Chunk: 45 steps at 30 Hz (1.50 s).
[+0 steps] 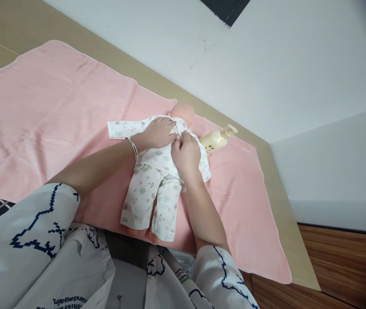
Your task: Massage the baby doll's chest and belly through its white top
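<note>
A baby doll (183, 112) lies on its back on a pink towel (57, 111), dressed in a white printed top and trousers (150, 189). My left hand (158, 133) lies flat on the doll's chest, fingers stretched toward the neck, a bangle on its wrist. My right hand (187, 152) is closed in a pinch on the top's fabric near the collar, just beside the left fingertips. The doll's head pokes out beyond both hands, and its feet show below the trouser legs.
A cream pump bottle (216, 139) lies on the towel just right of the doll. The towel covers a tan tabletop (282, 206) against a white wall. Wooden floor (343, 266) shows at the right. My white patterned sleeves fill the bottom.
</note>
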Each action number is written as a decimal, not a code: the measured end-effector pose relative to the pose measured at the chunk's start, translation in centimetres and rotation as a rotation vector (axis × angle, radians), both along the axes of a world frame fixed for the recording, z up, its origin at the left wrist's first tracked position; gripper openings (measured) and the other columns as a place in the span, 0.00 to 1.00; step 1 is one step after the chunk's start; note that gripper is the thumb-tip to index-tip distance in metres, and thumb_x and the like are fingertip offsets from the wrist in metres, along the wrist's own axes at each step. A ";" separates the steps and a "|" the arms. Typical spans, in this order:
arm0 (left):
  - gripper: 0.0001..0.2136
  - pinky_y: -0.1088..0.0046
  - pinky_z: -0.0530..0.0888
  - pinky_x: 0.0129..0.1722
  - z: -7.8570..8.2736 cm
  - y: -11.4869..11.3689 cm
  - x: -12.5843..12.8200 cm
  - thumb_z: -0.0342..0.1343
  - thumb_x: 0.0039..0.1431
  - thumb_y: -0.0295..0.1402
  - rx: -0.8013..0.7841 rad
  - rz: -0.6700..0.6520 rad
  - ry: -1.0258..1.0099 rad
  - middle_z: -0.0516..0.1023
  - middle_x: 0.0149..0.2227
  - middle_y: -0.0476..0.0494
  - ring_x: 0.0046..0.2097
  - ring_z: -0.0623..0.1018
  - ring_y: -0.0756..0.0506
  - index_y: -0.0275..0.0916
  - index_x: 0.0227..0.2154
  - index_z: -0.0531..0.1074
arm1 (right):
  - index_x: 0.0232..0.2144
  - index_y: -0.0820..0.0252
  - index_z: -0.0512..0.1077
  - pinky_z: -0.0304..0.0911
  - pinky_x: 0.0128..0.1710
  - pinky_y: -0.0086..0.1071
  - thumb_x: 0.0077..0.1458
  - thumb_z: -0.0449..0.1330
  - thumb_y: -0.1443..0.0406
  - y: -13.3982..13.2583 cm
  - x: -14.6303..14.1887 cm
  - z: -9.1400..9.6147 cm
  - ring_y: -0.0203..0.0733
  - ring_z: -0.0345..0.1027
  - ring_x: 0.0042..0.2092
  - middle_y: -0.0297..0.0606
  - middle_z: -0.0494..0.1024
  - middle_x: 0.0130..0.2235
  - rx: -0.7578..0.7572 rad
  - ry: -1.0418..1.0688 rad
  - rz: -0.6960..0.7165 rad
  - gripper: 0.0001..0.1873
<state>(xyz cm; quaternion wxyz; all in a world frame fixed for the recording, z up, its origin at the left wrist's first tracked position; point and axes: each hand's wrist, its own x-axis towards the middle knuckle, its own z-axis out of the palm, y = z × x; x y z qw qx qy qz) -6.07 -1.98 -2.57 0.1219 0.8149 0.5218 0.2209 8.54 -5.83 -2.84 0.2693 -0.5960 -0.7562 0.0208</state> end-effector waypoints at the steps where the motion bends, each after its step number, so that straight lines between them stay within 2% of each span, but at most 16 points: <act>1: 0.20 0.57 0.66 0.63 0.2 -0.3 0.1 0.46 0.69 0.38 0.006 0.010 0.017 0.72 0.60 0.31 0.62 0.70 0.35 0.30 0.56 0.71 | 0.50 0.64 0.72 0.63 0.61 0.55 0.63 0.48 0.64 0.6 0.5 -0.2 0.59 0.69 0.60 0.57 0.78 0.54 -0.015 0.026 0.005 0.19; 5: 0.18 0.55 0.69 0.56 1.7 -2.6 1.5 0.45 0.70 0.33 0.004 0.090 0.187 0.76 0.54 0.26 0.57 0.75 0.32 0.26 0.51 0.74 | 0.59 0.64 0.67 0.56 0.68 0.54 0.65 0.47 0.60 3.3 2.9 -1.3 0.53 0.63 0.66 0.54 0.71 0.63 -0.077 0.120 0.075 0.25; 9: 0.16 0.56 0.69 0.54 2.3 -4.1 2.6 0.45 0.66 0.25 0.029 0.110 0.237 0.78 0.51 0.27 0.53 0.76 0.33 0.27 0.48 0.75 | 0.60 0.60 0.66 0.55 0.68 0.57 0.67 0.45 0.56 4.1 3.6 -2.1 0.53 0.62 0.67 0.51 0.70 0.64 -0.068 0.120 0.110 0.26; 13: 0.19 0.55 0.68 0.59 1.0 -2.5 2.0 0.43 0.70 0.33 0.028 0.141 0.124 0.76 0.56 0.27 0.59 0.73 0.33 0.27 0.52 0.74 | 0.56 0.64 0.69 0.61 0.62 0.56 0.68 0.42 0.58 2.4 2.3 -1.3 0.56 0.67 0.62 0.56 0.76 0.57 -0.010 0.052 0.047 0.25; 16: 0.24 0.56 0.63 0.66 -0.6 -0.4 1.1 0.44 0.70 0.40 0.023 0.145 0.017 0.70 0.64 0.29 0.66 0.67 0.35 0.28 0.60 0.67 | 0.50 0.62 0.72 0.67 0.55 0.54 0.67 0.44 0.60 0.7 1.1 -0.1 0.57 0.72 0.53 0.54 0.80 0.48 -0.004 -0.012 0.033 0.21; 19: 0.26 0.57 0.60 0.69 -1.6 0.8 0.7 0.44 0.71 0.43 0.014 0.118 -0.025 0.68 0.65 0.29 0.68 0.65 0.35 0.28 0.62 0.65 | 0.46 0.60 0.73 0.68 0.55 0.53 0.66 0.46 0.61 -0.2 0.5 0.6 0.57 0.72 0.53 0.53 0.81 0.45 -0.001 -0.043 0.043 0.18; 22: 0.26 0.55 0.60 0.68 -1.1 -0.2 1.2 0.42 0.72 0.41 0.025 0.166 0.026 0.67 0.66 0.26 0.68 0.64 0.33 0.25 0.62 0.65 | 0.49 0.61 0.73 0.64 0.60 0.56 0.67 0.45 0.60 0.4 0.9 0.4 0.58 0.69 0.59 0.54 0.80 0.52 -0.048 -0.007 0.044 0.21; 26: 0.21 0.52 0.65 0.60 0.7 -3.2 2.8 0.42 0.70 0.32 0.069 0.198 0.184 0.74 0.57 0.22 0.60 0.72 0.31 0.23 0.55 0.72 | 0.62 0.67 0.65 0.50 0.71 0.55 0.68 0.43 0.58 2.9 2.6 -1.1 0.54 0.54 0.72 0.55 0.64 0.68 -0.156 0.105 0.044 0.28; 28: 0.18 0.54 0.67 0.56 1.3 -4.3 3.3 0.43 0.66 0.25 0.101 0.154 0.245 0.78 0.51 0.24 0.55 0.74 0.33 0.25 0.49 0.76 | 0.64 0.67 0.63 0.47 0.73 0.55 0.68 0.43 0.57 3.9 3.2 -1.8 0.54 0.50 0.74 0.54 0.60 0.71 -0.184 0.135 0.048 0.30; 30: 0.16 0.56 0.67 0.53 1.5 -4.7 3.4 0.45 0.63 0.22 0.110 0.113 0.250 0.79 0.48 0.26 0.52 0.76 0.34 0.27 0.45 0.77 | 0.64 0.65 0.64 0.47 0.72 0.57 0.68 0.43 0.57 4.2 3.5 -2.0 0.54 0.50 0.73 0.53 0.61 0.70 -0.168 0.134 0.052 0.29; 33: 0.16 0.56 0.68 0.50 1.5 -4.0 2.8 0.44 0.66 0.26 0.117 0.108 0.178 0.78 0.46 0.28 0.51 0.76 0.34 0.30 0.42 0.79 | 0.59 0.66 0.68 0.52 0.70 0.58 0.68 0.42 0.59 3.3 2.8 -1.5 0.56 0.57 0.71 0.56 0.67 0.67 -0.113 0.089 0.050 0.27; 37: 0.20 0.56 0.69 0.51 1.2 -2.4 1.9 0.41 0.71 0.34 0.100 0.140 0.094 0.78 0.47 0.30 0.53 0.75 0.34 0.32 0.41 0.79 | 0.54 0.66 0.73 0.60 0.65 0.58 0.67 0.42 0.61 0.6 0.8 -0.3 0.59 0.66 0.65 0.57 0.75 0.60 -0.069 0.014 0.021 0.25; 41: 0.19 0.55 0.69 0.56 0.1 -1.2 1.6 0.42 0.71 0.35 0.094 0.174 0.042 0.76 0.54 0.29 0.57 0.73 0.34 0.30 0.50 0.75 | 0.56 0.71 0.73 0.58 0.67 0.57 0.66 0.44 0.65 -1.2 -0.5 0.5 0.60 0.64 0.66 0.59 0.75 0.60 -0.049 -0.100 0.006 0.25; 45: 0.21 0.55 0.66 0.61 -1.2 -0.7 1.8 0.42 0.71 0.36 0.102 0.161 -0.014 0.73 0.59 0.30 0.61 0.71 0.34 0.30 0.57 0.70 | 0.59 0.68 0.71 0.57 0.68 0.55 0.65 0.44 0.64 -0.3 0.1 0.5 0.57 0.60 0.69 0.54 0.72 0.63 -0.122 -0.051 0.018 0.27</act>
